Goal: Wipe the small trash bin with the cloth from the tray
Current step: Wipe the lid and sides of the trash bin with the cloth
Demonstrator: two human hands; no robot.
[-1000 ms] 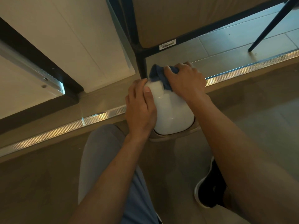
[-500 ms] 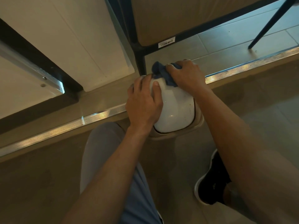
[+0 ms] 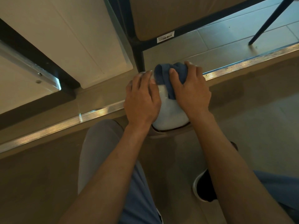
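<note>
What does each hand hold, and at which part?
The right hand presses the bunched blue cloth on the far top of the white bin. The left hand steadies its left side.

The left hand (image 3: 142, 99) and right hand (image 3: 191, 92) are covering most of the white trash bin (image 3: 169, 115), hiding its far part. The blue cloth (image 3: 166, 75) is lying partly under the right hand's fingers. The right edge is cutting off the chair leg (image 3: 271, 20).

A small white trash bin (image 3: 169, 115) with a domed top stands on the floor; a bunched blue cloth (image 3: 168, 75) lies on the bin's far top.
</note>
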